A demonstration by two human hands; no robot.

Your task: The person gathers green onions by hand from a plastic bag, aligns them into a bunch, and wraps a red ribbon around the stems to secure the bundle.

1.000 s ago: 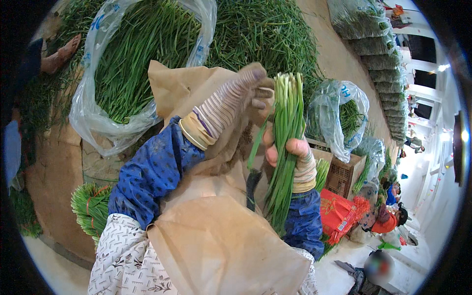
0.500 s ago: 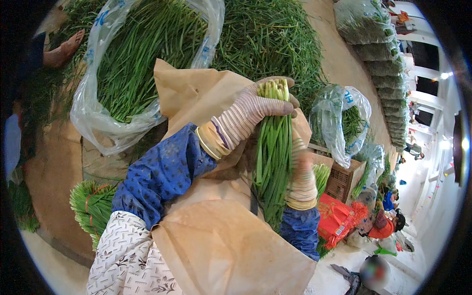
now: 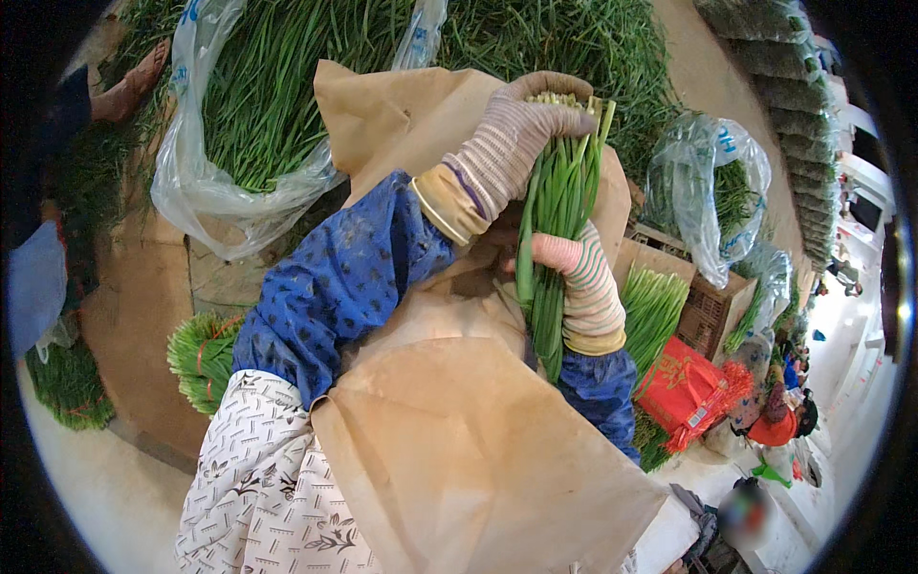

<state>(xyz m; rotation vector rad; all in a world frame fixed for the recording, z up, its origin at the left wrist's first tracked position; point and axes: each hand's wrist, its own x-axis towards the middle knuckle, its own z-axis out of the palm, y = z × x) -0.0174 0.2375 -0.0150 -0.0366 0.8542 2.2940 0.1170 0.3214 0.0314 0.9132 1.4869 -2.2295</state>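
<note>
A bunch of green garlic chives (image 3: 566,177) hangs before me with its pale cut ends up. Gloved in striped knit, my left hand (image 3: 526,124) is closed round the top of it, just below those ends. A few stalks stick out beyond the fingers on the right. Lower down, my right hand (image 3: 585,282), in a striped glove with a pinkish thumb, wraps round the leaves, its thumb across the front. The leaf tips drop behind my right sleeve. Beneath both hands a stiff tan sheet (image 3: 459,421) covers my lap.
Loose chives fill an open clear plastic bag (image 3: 196,206) at the far left, with a heap (image 3: 555,43) beside it. A tied bundle (image 3: 203,359) stands left. On the right are more chives (image 3: 660,297), a brown crate (image 3: 703,311), a red bag (image 3: 684,387) and another plastic bag (image 3: 708,191).
My right hand, blurred beside the bunch before, now grips its leaves with the thumb in front. Some stalks now lean out at the top right. The whole view has shifted slightly.
</note>
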